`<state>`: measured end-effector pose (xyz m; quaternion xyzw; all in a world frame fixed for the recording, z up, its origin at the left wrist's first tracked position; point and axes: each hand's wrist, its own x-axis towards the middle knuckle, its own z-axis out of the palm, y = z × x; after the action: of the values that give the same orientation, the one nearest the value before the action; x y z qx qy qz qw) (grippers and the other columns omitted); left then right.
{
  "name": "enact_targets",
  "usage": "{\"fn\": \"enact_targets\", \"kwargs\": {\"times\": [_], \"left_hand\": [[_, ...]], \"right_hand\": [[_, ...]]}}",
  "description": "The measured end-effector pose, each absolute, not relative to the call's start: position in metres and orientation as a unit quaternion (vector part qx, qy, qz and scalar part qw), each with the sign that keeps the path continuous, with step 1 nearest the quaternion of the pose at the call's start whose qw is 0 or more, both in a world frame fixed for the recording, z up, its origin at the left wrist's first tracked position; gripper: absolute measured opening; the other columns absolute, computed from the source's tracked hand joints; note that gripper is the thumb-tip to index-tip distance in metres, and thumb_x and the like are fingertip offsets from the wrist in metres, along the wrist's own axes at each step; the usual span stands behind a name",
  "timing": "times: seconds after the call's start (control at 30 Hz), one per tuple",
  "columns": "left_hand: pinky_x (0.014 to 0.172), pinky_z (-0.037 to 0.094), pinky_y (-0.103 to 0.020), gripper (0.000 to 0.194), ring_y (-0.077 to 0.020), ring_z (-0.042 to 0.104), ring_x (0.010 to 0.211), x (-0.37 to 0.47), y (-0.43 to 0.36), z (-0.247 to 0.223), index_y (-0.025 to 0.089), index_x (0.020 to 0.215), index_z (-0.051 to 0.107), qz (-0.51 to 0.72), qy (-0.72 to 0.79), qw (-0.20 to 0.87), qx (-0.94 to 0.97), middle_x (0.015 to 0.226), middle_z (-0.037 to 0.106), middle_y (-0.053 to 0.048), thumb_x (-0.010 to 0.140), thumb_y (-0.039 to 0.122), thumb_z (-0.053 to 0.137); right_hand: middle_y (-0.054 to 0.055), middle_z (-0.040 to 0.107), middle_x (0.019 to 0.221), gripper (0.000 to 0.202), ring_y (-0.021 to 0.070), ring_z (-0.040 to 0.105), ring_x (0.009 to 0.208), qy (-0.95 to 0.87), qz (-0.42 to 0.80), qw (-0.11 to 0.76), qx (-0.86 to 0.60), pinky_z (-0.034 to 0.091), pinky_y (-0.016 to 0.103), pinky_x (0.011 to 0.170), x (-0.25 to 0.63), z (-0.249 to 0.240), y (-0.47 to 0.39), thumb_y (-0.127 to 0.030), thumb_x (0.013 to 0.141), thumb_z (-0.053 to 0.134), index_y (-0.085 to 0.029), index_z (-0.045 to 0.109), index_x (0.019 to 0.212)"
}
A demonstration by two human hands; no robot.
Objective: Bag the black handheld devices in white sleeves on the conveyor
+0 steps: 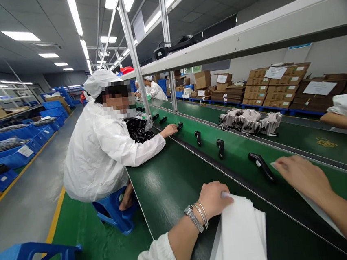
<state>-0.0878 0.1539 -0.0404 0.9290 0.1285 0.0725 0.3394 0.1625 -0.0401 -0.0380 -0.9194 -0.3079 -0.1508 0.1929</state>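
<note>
Left hand (214,199) is gripping white sheets (240,232), right hand (307,176) pinching one sheet (318,211). Beside right hand, black device (265,170) is lying diagonally, long leg nearward.

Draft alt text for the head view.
The left hand holds a stack of white sheets; the right hand pinches another thin white sheet near a curved black part on a long green work surface. A white-clad co-worker sits beyond.
</note>
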Motion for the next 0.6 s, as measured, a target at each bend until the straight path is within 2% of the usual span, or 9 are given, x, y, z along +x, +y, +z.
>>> {"fn": "enact_targets", "kwargs": {"times": [0.07, 0.13, 0.17, 0.23, 0.3, 0.33, 0.43, 0.5, 0.6], "left_hand": [[0.078, 0.039, -0.03, 0.016, -0.014, 0.055, 0.078, -0.084, 0.152, -0.04, 0.018, 0.074, 0.064, 0.082, 0.107, 0.336, 0.932, 0.077, 0.06, 0.0, 0.084, 0.028, 0.056], [0.078, 0.038, -0.03, 0.024, -0.0146, 0.056, 0.08, -0.081, 0.15, -0.039, 0.017, 0.071, 0.063, 0.104, 0.091, 0.313, 0.94, 0.076, 0.06, -0.001, 0.089, 0.027, 0.049], [0.08, 0.038, -0.031, 0.026, -0.015, 0.056, 0.081, -0.08, 0.15, -0.038, 0.017, 0.072, 0.063, 0.115, 0.079, 0.298, 0.944, 0.076, 0.061, -0.002, 0.09, 0.028, 0.048], [0.083, 0.038, -0.031, 0.024, -0.0144, 0.057, 0.081, -0.08, 0.151, -0.035, 0.018, 0.078, 0.063, 0.124, 0.055, 0.291, 0.947, 0.08, 0.064, -0.001, 0.092, 0.026, 0.045], [0.088, 0.038, -0.032, 0.017, -0.013, 0.057, 0.077, -0.081, 0.152, -0.033, 0.021, 0.097, 0.061, 0.136, 0.041, 0.301, 0.943, 0.079, 0.063, 0.001, 0.091, 0.021, 0.045], [0.089, 0.038, -0.032, 0.017, -0.0125, 0.056, 0.076, -0.082, 0.153, -0.032, 0.021, 0.099, 0.059, 0.142, 0.035, 0.301, 0.942, 0.077, 0.062, 0.002, 0.09, 0.02, 0.045], [0.091, 0.038, -0.033, 0.011, -0.0132, 0.054, 0.082, -0.084, 0.153, -0.03, 0.02, 0.087, 0.059, 0.163, 0.007, 0.284, 0.945, 0.082, 0.06, 0.001, 0.09, 0.02, 0.048], [0.093, 0.036, -0.034, 0.009, -0.0148, 0.054, 0.089, -0.084, 0.152, -0.028, 0.02, 0.08, 0.06, 0.182, -0.006, 0.281, 0.942, 0.089, 0.059, 0.0, 0.087, 0.024, 0.057], [0.095, 0.037, -0.036, 0.009, -0.0163, 0.053, 0.093, -0.084, 0.147, -0.025, 0.02, 0.077, 0.064, 0.197, -0.006, 0.309, 0.931, 0.091, 0.056, -0.001, 0.08, 0.028, 0.067]], "right_hand": [[0.02, 0.061, 0.11, 0.048, 0.0397, 0.058, 0.102, -0.311, -0.135, 0.103, -0.935, 0.046, 0.048, 0.076, 0.162, -0.047, -0.028, -0.052, 0.086, 0.043, -0.017, 0.066, 0.109], [0.019, 0.059, 0.113, 0.051, 0.0364, 0.059, 0.101, -0.283, -0.05, 0.11, -0.952, 0.046, 0.048, 0.079, 0.157, -0.056, -0.012, -0.046, 0.087, 0.045, -0.016, 0.054, 0.126], [0.019, 0.058, 0.114, 0.051, 0.0358, 0.06, 0.099, -0.262, -0.01, 0.147, -0.954, 0.046, 0.05, 0.081, 0.156, -0.06, -0.006, -0.04, 0.086, 0.047, -0.016, 0.049, 0.131], [0.017, 0.058, 0.111, 0.053, 0.033, 0.061, 0.095, -0.212, 0.04, 0.289, -0.933, 0.046, 0.053, 0.084, 0.155, -0.066, 0.003, -0.031, 0.083, 0.05, -0.016, 0.044, 0.134], [0.011, 0.059, 0.101, 0.06, 0.027, 0.064, 0.085, -0.171, 0.071, 0.443, -0.877, 0.049, 0.05, 0.081, 0.151, -0.067, 0.006, -0.029, 0.082, 0.05, -0.018, 0.034, 0.138], [0.007, 0.059, 0.096, 0.065, 0.0238, 0.065, 0.08, -0.163, 0.089, 0.523, -0.832, 0.052, 0.047, 0.08, 0.146, -0.064, 0.005, -0.029, 0.081, 0.052, -0.021, 0.027, 0.141], [-0.001, 0.06, 0.096, 0.086, 0.0188, 0.067, 0.077, -0.189, 0.147, 0.718, -0.654, 0.055, 0.041, 0.079, 0.117, -0.049, -0.001, -0.03, 0.074, 0.067, -0.032, 0.014, 0.141], [-0.001, 0.061, 0.1, 0.091, 0.019, 0.069, 0.08, -0.219, 0.177, 0.768, -0.575, 0.055, 0.043, 0.081, 0.092, -0.034, -0.006, -0.029, 0.068, 0.077, -0.037, 0.017, 0.137], [-0.001, 0.06, 0.101, 0.094, 0.0203, 0.069, 0.078, -0.245, 0.203, 0.78, -0.539, 0.056, 0.048, 0.08, 0.06, -0.019, -0.008, -0.029, 0.067, 0.081, -0.039, 0.017, 0.135]]}}
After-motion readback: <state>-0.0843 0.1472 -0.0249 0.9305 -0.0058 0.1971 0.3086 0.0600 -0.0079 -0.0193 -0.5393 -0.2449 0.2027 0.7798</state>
